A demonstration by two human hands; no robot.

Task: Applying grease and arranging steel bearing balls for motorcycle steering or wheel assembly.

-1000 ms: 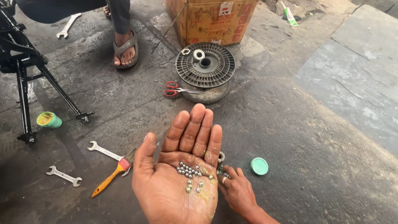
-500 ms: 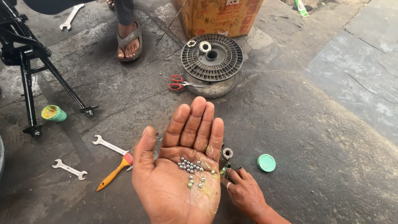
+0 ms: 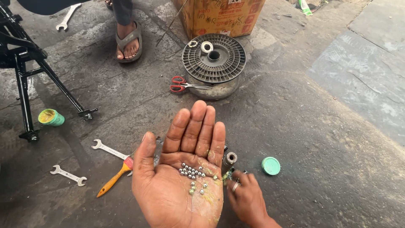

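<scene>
Head view is showing the left hand (image 3: 181,177) lying flat, palm up, fingers spread open and gripping nothing, cradling a cluster of small steel balls (image 3: 193,175) in the palm. Just right of that palm, the right hand (image 3: 247,198) is reaching down to the ground with fingers curled, pinching at something too small to tell, close beside a short metal sleeve (image 3: 229,160). Beyond the left hand's fingertips, red-handled scissors (image 3: 183,84) are lying against a round finned drum (image 3: 214,59), while a green cap (image 3: 271,165) is sitting right of it and a yellow-handled brush (image 3: 114,177) left of it.
</scene>
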